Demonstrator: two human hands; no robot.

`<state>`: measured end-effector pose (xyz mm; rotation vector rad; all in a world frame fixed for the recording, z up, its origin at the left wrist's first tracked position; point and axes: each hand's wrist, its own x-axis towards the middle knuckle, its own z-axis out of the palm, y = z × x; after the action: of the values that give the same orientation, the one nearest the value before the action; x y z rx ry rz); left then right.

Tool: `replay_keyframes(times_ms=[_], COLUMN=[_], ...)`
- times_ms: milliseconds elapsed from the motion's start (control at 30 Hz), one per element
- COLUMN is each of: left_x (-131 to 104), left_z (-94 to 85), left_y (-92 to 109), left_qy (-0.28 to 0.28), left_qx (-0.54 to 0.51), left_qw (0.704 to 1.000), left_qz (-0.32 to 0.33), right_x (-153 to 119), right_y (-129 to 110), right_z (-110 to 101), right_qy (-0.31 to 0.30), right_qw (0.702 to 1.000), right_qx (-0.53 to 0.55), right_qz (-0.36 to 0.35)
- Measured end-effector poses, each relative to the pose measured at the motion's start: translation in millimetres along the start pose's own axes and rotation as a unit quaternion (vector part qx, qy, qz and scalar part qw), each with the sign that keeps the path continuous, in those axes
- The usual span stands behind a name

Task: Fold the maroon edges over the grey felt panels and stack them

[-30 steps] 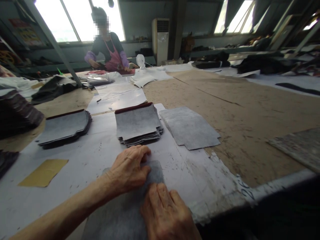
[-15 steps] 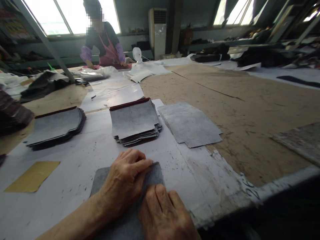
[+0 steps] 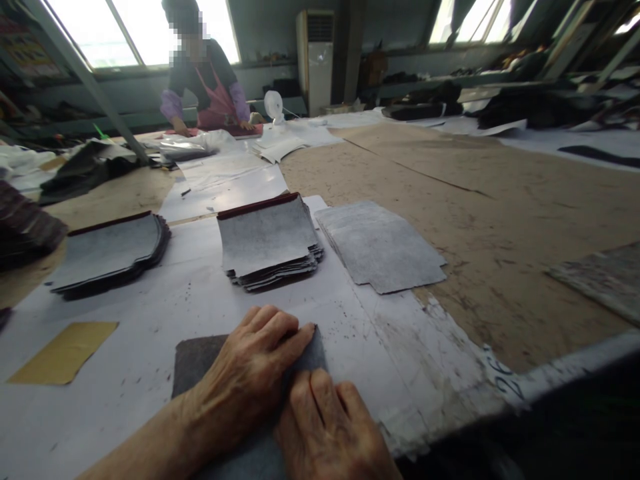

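Observation:
A grey sheet (image 3: 197, 360) lies on the white paper at the bottom centre, partly covered by both hands. My left hand (image 3: 260, 360) rests across it, fingers bent and pressed together, thumb at its upper right corner. Close beside it, my right hand (image 3: 327, 427) has its fingers curled down on the sheet's right part; the fingertips are hidden. Beyond the hands is a stack of grey pieces with a dark red top edge (image 3: 267, 237). A similar stack (image 3: 113, 250) lies to the left, and flat grey pieces (image 3: 385, 247) lie to the right.
A yellow-brown card (image 3: 65, 352) lies at the left on the white paper (image 3: 145, 347). The table's near edge (image 3: 565, 370) runs along the lower right. Across the table a person (image 3: 210, 87) in a red apron leans over red material. A thick mottled board (image 3: 605, 280) lies at the right.
My left hand has shifted slightly right and down along the sheet. The sheet's upper left part now looks darker and brownish and reaches a little further left. My right hand has barely moved.

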<state>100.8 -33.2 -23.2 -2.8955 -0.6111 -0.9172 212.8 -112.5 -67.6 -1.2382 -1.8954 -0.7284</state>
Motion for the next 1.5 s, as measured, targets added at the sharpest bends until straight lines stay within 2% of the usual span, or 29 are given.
replay_keyframes(times_ms=[400,500,600,667,733,900,1100,1200,1300,1400,1500], left_x=[1.7,1.2,0.5,0.3,0.3,1.0,-2.1,-10.1,-20.2,-25.8,-25.9], left_z=[-2.9,-3.0,-2.3,-1.6,-0.9,0.6,-6.6,-16.4,-24.3,-25.8,-23.0], left_y=[2.7,3.9,3.8,3.2,2.5,1.7,-3.7,-10.3,-16.1,-19.3,-21.2], left_qy=[-0.01,-0.022,-0.02,-0.012,-0.008,0.005,0.025,0.008,-0.021,-0.042,-0.045], left_qx=[0.021,0.031,0.029,0.022,0.013,-0.003,0.04,0.064,0.032,0.016,0.019], left_qw=[1.0,0.999,0.999,1.0,1.0,0.999,0.998,0.997,0.999,0.999,0.999], left_qz=[0.014,0.01,0.003,-0.005,-0.018,-0.037,-0.049,-0.044,-0.026,-0.008,0.007], right_x=[0.7,6.4,16.6,23.4,27.6,26.0,24.1,25.7,26.3,25.5,25.4], right_y=[2.5,20.4,45.7,59.2,66.9,67.9,64.5,62.7,60.4,59.3,60.1], right_z=[-3.3,-15.5,-27.1,-28.6,-25.1,-15.3,-18.1,-18.0,-17.4,-17.9,-19.2], right_qy=[0.004,-0.025,-0.074,-0.088,-0.106,-0.142,-0.173,-0.174,-0.168,-0.156,-0.165], right_qw=[1.0,0.994,0.97,0.963,0.965,0.976,0.982,0.983,0.984,0.985,0.978], right_qx=[0.016,0.107,0.222,0.23,0.212,0.158,0.075,0.053,0.042,0.025,0.054], right_qz=[0.003,-0.006,0.061,0.107,0.112,0.051,-0.006,-0.022,-0.036,-0.073,-0.114])
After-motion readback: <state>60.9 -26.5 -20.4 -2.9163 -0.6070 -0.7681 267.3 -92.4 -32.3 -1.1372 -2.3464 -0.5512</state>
